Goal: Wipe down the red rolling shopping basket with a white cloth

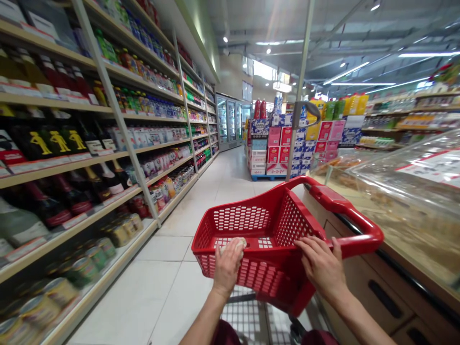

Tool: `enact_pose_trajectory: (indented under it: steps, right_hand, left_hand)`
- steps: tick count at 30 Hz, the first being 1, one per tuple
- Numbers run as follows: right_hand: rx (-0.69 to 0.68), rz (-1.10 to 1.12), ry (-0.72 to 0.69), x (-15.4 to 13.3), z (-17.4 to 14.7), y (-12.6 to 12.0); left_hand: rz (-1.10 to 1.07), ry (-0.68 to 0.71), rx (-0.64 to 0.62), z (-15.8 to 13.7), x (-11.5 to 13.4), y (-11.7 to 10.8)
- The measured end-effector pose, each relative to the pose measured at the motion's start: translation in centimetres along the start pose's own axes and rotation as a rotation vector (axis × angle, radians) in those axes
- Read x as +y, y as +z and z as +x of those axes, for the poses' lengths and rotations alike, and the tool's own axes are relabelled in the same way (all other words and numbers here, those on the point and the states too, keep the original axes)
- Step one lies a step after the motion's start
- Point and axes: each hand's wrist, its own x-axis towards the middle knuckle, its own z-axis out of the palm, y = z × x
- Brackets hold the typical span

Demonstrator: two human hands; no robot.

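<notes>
A red plastic shopping cart (251, 225) with a perforated basket stands in front of me, turned so that its handle (362, 239) points to the right. My left hand (228, 268) is closed around a pale crumpled cloth (239, 242) at the basket's near rim. The cloth is partly hidden behind my fingers. Near the handle end, my right hand (321, 266) grips the same side of the cart, its fingers bent over the rim and its thumb raised. Only the white basket floor with its slots shows inside.
Shelves of bottles and cans (151, 115) line the left side. A counter with clear covers (406, 177) runs close along the right. Ahead, stacked drink boxes (280, 143) stand on a blue pallet, behind a grey pole (300, 86). Tiled floor (158, 278) lies between, with glass-door fridges (230, 117) beyond.
</notes>
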Motion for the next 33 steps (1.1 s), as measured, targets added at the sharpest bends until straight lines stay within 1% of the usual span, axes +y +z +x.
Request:
enact_pose_trajectory:
  steps: [1, 3, 5, 6, 7, 8, 9, 11, 12, 13, 14, 15, 17, 18, 19, 20, 22, 24, 25, 27, 30, 31, 33]
  right_hand:
    - [-0.008, 0.001, -0.017, 0.1, 0.0, -0.1]
    - [-0.017, 0.009, -0.027, 0.2, -0.1, -0.1]
    - [-0.007, 0.022, -0.001, 0.0, -0.1, -0.1]
    - [0.002, 0.026, 0.021, -0.2, -0.1, 0.0]
    - [0.010, 0.027, 0.042, -0.3, -0.1, 0.1]
    - [0.012, 0.025, 0.055, -0.5, -0.1, 0.1]
    - [0.009, 0.021, 0.061, -0.5, 0.0, 0.1]
    - [-0.008, 0.017, 0.054, -0.3, 0.0, 0.1]
    - [-0.019, 0.019, 0.042, -0.1, -0.1, 0.1]
    - [-0.028, 0.025, 0.030, 0.1, -0.1, 0.0]
    - [-0.033, 0.033, 0.024, 0.3, -0.1, 0.0]
    - [-0.035, 0.043, 0.019, 0.4, -0.1, 0.0]
    - [-0.023, 0.050, 0.031, 0.2, -0.1, 0.1]
    - [-0.010, 0.045, 0.047, 0.0, 0.0, 0.2]
    - [0.000, 0.038, 0.058, -0.3, 0.1, 0.3]
    - [-0.001, 0.036, 0.056, -0.7, 0.3, 0.4]
    - [-0.035, 0.053, 0.026, -1.4, 0.5, 0.6]
    - [-0.088, 0.086, -0.007, -1.8, 0.7, 0.8]
    - [-0.106, 0.098, -0.012, -1.8, 0.7, 0.9]
    - [-0.117, 0.109, -0.020, -1.7, 0.6, 1.0]
    - [-0.099, 0.099, -0.041, -1.6, 0.4, 1.3]
    - [-0.089, 0.085, -0.032, -1.7, 0.3, 1.4]
    - [-0.072, 0.057, 0.004, -1.9, 0.1, 1.6]
  left_hand:
    - [0.009, -0.001, -0.001, -0.2, -0.4, -0.2]
    - [0.089, -0.062, -0.010, -1.1, -2.4, -0.6]
    - [0.207, -0.274, 0.057, -2.1, -4.5, -0.9]
    - [0.227, -0.323, 0.077, -2.4, -5.1, -0.8]
    - [0.225, -0.338, 0.091, -2.5, -5.2, -0.7]
    - [0.198, -0.305, 0.081, -2.4, -4.9, -0.4]
    - [0.156, -0.238, 0.054, -2.2, -4.2, -0.2]
    - [0.077, -0.089, -0.035, -1.5, -2.7, 0.2]
    - [0.053, -0.035, -0.080, -1.2, -2.2, 0.3]
    - [0.046, -0.010, -0.108, -1.1, -1.9, 0.3]
    - [0.058, -0.025, -0.103, -1.1, -2.0, 0.3]
    - [0.084, -0.076, -0.064, -1.1, -2.2, 0.2]
    - [0.132, -0.211, 0.071, -1.3, -2.5, 0.3]
    - [0.134, -0.250, 0.126, -1.3, -2.3, 0.4]
    - [0.117, -0.257, 0.148, -1.2, -1.8, 0.7]
    - [0.090, -0.236, 0.137, -1.0, -1.0, 1.0]
    - [0.053, -0.176, 0.066, -0.6, 0.9, 1.5]
    - [0.066, -0.157, 0.004, -0.5, 2.1, 1.8]
    - [0.079, -0.153, -0.011, -0.5, 2.1, 1.8]
    - [0.111, -0.167, -0.020, -1.0, 1.3, 1.5]
    - [0.155, -0.243, 0.039, -1.7, -0.5, 1.1]
    - [0.155, -0.246, 0.054, -1.8, -0.8, 1.1]
    - [0.125, -0.184, 0.047, -1.6, -0.4, 1.3]
